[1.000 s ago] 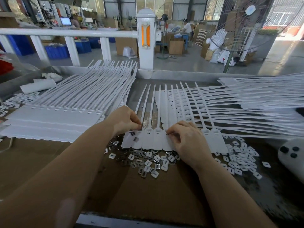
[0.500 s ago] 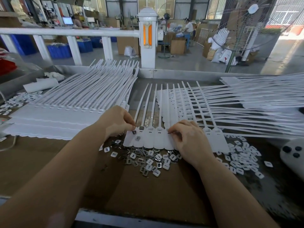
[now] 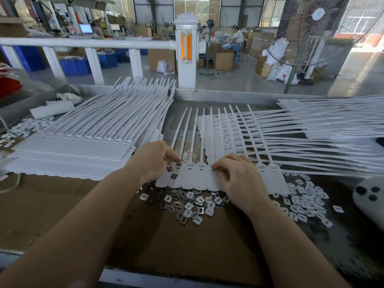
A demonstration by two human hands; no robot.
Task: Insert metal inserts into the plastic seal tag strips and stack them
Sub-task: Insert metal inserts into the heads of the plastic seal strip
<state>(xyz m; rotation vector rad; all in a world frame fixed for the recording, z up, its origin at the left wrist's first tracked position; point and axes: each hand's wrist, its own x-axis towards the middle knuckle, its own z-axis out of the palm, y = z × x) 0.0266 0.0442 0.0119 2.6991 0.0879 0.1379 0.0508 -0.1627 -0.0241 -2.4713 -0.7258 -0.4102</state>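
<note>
A white seal tag strip lies flat in front of me, its joined tags toward me and thin tails pointing away. My left hand rests on its left end, fingertips pinching a small metal insert at a tag slot. My right hand lies on the strip's middle with curled fingers pressing an insert at another slot. Two loose inserts sit on the left tags. A heap of metal inserts lies just below the strip on the brown cardboard.
A tall stack of white strips fills the left side. More strips fan out to the right and behind. White plastic caps are scattered at right, beside a white rounded object. A metal rim and white railing bound the far side.
Both hands stay on the strip. The left fingertips have shifted slightly along the left tags; the right hand has barely moved.
</note>
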